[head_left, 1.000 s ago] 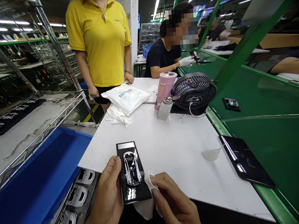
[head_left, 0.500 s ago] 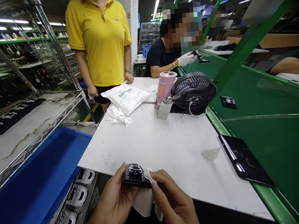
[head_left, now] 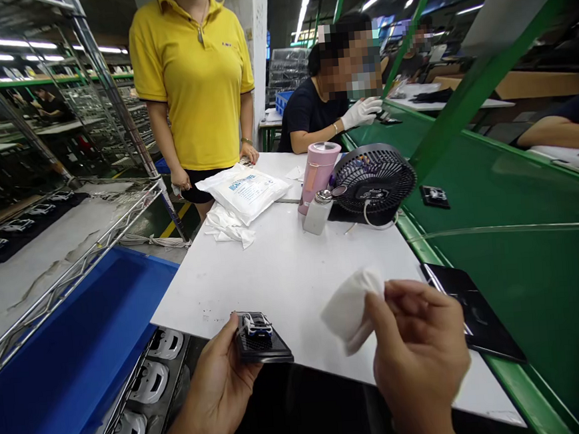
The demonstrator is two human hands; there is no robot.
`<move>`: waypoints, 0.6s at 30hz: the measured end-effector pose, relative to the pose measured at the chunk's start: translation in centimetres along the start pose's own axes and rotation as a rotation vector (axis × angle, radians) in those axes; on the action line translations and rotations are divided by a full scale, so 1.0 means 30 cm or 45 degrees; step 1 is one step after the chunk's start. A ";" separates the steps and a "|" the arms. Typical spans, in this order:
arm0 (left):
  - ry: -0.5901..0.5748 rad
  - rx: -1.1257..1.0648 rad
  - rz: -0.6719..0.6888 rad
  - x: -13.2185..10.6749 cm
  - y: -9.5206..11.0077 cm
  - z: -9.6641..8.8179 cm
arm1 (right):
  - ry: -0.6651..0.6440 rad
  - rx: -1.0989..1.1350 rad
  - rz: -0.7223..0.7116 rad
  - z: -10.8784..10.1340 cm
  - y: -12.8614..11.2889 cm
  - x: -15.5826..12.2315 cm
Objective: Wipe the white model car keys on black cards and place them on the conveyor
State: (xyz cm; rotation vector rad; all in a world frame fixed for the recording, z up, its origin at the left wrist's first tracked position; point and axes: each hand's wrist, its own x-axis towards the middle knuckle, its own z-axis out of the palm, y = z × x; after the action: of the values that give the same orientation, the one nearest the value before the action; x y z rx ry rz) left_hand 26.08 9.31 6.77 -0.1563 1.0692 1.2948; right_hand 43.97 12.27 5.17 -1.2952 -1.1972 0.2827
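Observation:
My left hand (head_left: 221, 386) grips a glossy black base (head_left: 264, 350) carrying a small white model car (head_left: 256, 323), held low at the near edge of the white table (head_left: 294, 277). My right hand (head_left: 418, 354) is raised to the right of it, fingers pinched on a folded white wipe cloth (head_left: 349, 309). The cloth is clear of the car, a hand's width to its right.
On the table stand a pink tumbler (head_left: 317, 173), a small bottle (head_left: 318, 211), a black desk fan (head_left: 374, 183), a white bag of wipes (head_left: 244, 190) and loose wipes (head_left: 226, 226). A black panel (head_left: 470, 310) lies at the green conveyor (head_left: 521, 225). A person in yellow (head_left: 193, 77) and a seated worker (head_left: 323, 104) are opposite. Blue bin (head_left: 64, 355) left.
My right hand has lifted the wipe cloth off the car base and moved it up and to the right. The left hand keeps the base, tilted flat and lower than a second ago.

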 end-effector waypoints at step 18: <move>-0.487 0.563 0.419 -0.059 -0.049 -0.007 | -0.919 1.268 1.349 0.000 -0.059 -0.233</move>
State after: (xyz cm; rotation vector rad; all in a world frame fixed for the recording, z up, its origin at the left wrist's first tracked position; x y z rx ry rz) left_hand 27.37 7.45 7.26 0.6000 1.0451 1.2754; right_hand 40.24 6.48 3.04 -0.7818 -0.5903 1.9634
